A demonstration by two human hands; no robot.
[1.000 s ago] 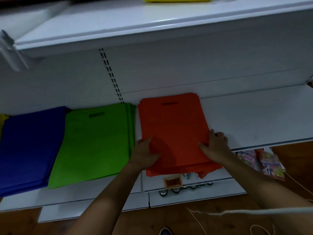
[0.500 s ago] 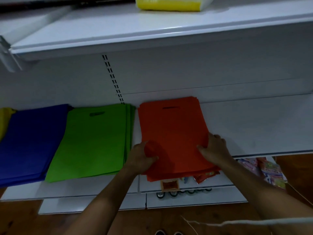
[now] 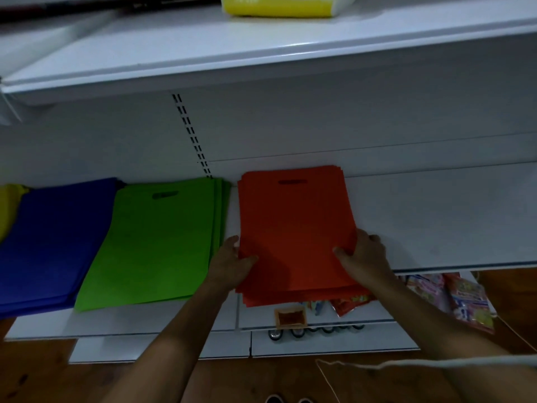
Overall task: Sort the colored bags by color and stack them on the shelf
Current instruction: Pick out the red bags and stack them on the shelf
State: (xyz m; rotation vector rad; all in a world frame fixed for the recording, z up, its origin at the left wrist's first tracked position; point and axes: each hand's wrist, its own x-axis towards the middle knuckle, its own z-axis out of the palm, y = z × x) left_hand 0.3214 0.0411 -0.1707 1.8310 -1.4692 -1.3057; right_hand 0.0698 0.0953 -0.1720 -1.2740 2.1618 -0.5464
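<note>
On the white metal shelf (image 3: 436, 222), the flat orange fabric bag stack (image 3: 296, 228) runs lengthwise front to back, left hand (image 3: 232, 264) and right hand (image 3: 363, 257) gripping its near corners equally close.

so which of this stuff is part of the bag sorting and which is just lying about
Job: orange bags, held by left hand and right hand; green bags; blue bags; shelf.
Lying about: snack packets; cord; yellow pack.

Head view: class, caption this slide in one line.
Both hands grip the flat orange fabric bag stack beside green and blue stacks.
</note>
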